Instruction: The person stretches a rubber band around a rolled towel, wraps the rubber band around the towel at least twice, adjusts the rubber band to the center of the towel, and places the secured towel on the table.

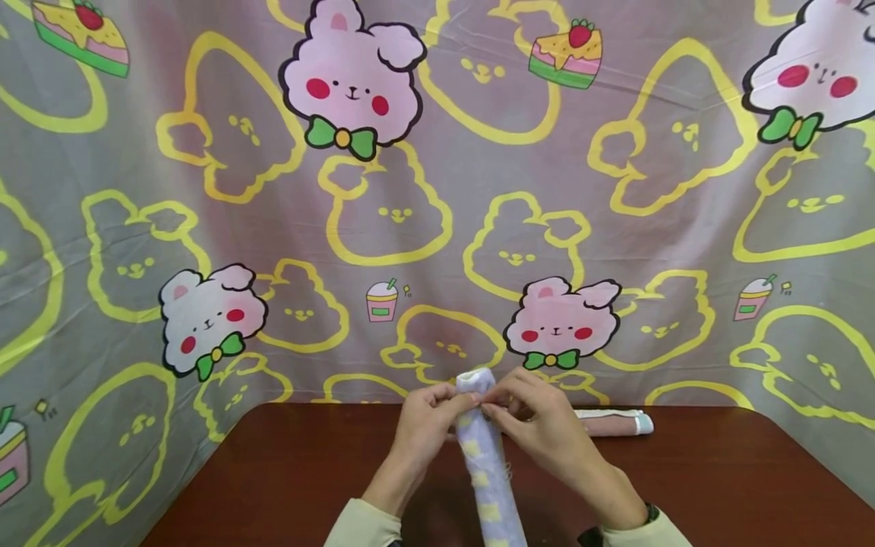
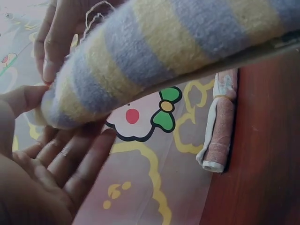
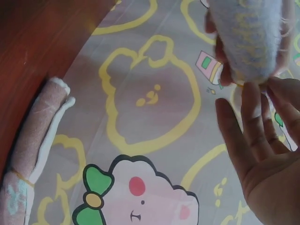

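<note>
A curtain printed with cartoon animals covered the upper frame. A red-brown surface occupied the lower frame; a banded pink cloth roll lay right of lower centre.

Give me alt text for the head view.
A left hand and right hand pinch the upper end of a lavender-and-yellow cloth roll over a brown table. A pink roll lies beyond, before a cartoon-printed curtain.
</note>
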Demonstrator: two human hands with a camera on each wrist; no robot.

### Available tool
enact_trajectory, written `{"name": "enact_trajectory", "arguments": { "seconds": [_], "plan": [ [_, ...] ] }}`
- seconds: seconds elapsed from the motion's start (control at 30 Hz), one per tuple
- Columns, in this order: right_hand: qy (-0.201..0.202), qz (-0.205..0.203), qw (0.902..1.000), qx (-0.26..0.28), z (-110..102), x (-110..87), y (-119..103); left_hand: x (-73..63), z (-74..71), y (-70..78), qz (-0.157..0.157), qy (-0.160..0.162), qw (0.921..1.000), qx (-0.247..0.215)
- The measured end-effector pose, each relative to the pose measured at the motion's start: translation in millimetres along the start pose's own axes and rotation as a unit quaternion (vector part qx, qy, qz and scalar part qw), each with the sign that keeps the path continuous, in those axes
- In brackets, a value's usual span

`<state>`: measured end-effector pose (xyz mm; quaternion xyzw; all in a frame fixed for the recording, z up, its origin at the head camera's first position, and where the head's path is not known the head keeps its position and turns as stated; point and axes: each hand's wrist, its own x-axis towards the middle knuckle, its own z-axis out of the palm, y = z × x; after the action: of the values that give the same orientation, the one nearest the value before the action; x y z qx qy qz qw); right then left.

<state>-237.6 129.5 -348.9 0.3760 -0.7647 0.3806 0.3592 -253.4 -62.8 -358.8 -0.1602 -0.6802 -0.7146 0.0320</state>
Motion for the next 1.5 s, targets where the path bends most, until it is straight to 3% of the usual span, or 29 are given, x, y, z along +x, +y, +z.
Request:
{"name": "enact_trajectory", "arguments": {
  "seconds": [0.13, 0.33, 0.4, 0.57, 0.63, 0.87, 1.07, 1.27, 1.5],
  "plan": [
    [0.002, 0.014, 0.9998, -0.015, 0, -1.1, 1, -0.1, 1.4, 0.9, 0.013, 0.017, 0.9996, -0.020],
    [-0.018, 0.055, 0.9980, 0.025, -1, -3.2, 3, 0.3, 2.8, 1.5, 0.032, 0.046, 0.9984, -0.004],
    [-0.022, 0.046, 0.9984, 0.023, 0, -2.7, 3, 0.0, 3.0, 1.5, 0.033, 0.058, 0.9978, 0.003],
    [-0.017, -0.032, 0.9989, -0.032, 2, -0.5, 1, -2.1, 4.4, 0.8, 0.013, 0.090, 0.9958, -0.014],
    [-0.014, -0.043, 0.9981, -0.044, 3, -0.4, 0, -3.2, 5.5, 0.5, 0.006, 0.106, 0.9942, -0.017],
    [-0.038, 0.019, 0.9991, -0.009, 6, -1.9, -5, -6.5, 9.6, 1.4, 0.023, 0.133, 0.9908, 0.012],
    [-0.068, 0.051, 0.9960, -0.026, 8, -5.7, -8, -7.2, 11.7, -2.0, 0.019, 0.141, 0.9894, 0.026],
    [-0.101, 0.049, 0.9935, -0.023, 16, -8.2, -8, -5.7, 8.4, -6.6, 0.039, 0.168, 0.9844, 0.034],
    [-0.102, -0.003, 0.9948, -0.002, 19, -9.4, -2, -4.9, 8.1, -5.5, 0.041, 0.172, 0.9831, 0.048]
  ]
}}
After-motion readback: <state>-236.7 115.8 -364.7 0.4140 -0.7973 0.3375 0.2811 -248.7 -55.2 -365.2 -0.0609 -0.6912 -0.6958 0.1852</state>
